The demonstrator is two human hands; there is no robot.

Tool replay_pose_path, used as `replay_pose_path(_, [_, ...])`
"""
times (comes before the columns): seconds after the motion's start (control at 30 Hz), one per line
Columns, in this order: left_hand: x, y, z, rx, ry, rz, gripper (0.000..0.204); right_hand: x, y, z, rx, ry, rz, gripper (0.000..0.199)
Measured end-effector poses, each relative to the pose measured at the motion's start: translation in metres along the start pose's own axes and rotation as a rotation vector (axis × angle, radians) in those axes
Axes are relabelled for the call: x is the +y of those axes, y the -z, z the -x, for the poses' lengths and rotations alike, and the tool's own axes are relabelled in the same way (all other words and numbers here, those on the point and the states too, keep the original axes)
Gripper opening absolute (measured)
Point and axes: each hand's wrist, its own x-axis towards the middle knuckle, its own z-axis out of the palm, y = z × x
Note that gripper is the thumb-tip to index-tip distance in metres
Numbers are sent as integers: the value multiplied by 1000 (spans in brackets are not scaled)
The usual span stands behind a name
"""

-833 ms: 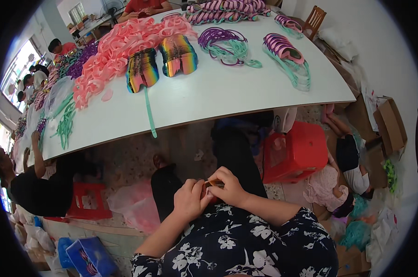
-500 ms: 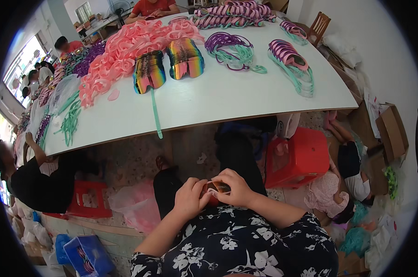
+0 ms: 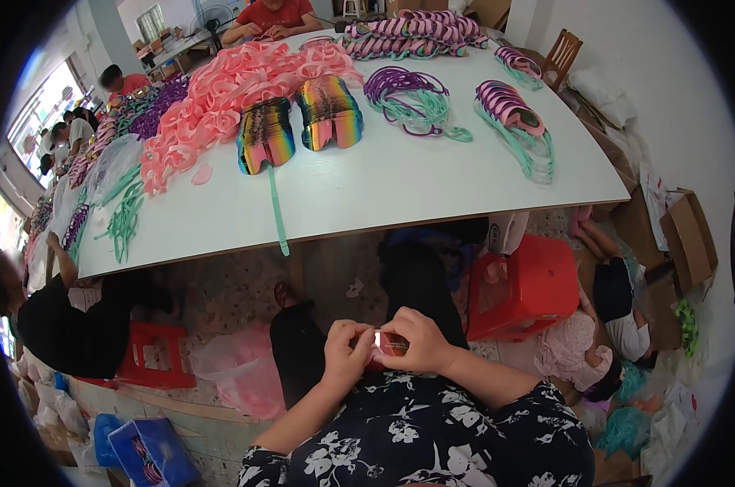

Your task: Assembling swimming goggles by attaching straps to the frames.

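Above my lap, my left hand [image 3: 347, 351] and my right hand [image 3: 423, 339] are closed on a small mirrored goggle lens [image 3: 392, 344]. It shines orange-brown, with a pale pink edge beside my left fingertips. My left fingers pinch one end while my right thumb and fingers hold the other; they cover much of it. On the white table [image 3: 400, 183] ahead lie two stacks of rainbow mirrored goggle lenses [image 3: 267, 140]. Behind and left of them spreads a heap of pink rubbery goggle gaskets [image 3: 229, 93]. A green strap [image 3: 277, 213] runs from one stack to the table's front edge.
Purple and green straps [image 3: 408, 96] and a row of strapped goggles [image 3: 510, 109] lie at the table's right. A red stool [image 3: 526, 288] stands right of my knees, near two people low down. Another person [image 3: 67, 316] sits at the left. A pink plastic bag [image 3: 242, 365] lies by my left leg.
My hands have shifted slightly, and the lens is turned so that more of its shiny face shows between them. The left fingers have drawn in to its end.
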Motion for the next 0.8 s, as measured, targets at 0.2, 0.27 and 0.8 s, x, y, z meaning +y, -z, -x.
replay_pose_path(0.2, [-19,11,-25,236,533,793,33,11,-8,3,199,-253,-219,31])
replay_pose_path(0.27, [-26,13,-26,339,414,998,37,19,-10,-2,371,-391,-286,27])
replay_pose_path(0.8, [-26,-12,-5,-74,639,1210,38,5,-27,-19,-134,-261,3,52])
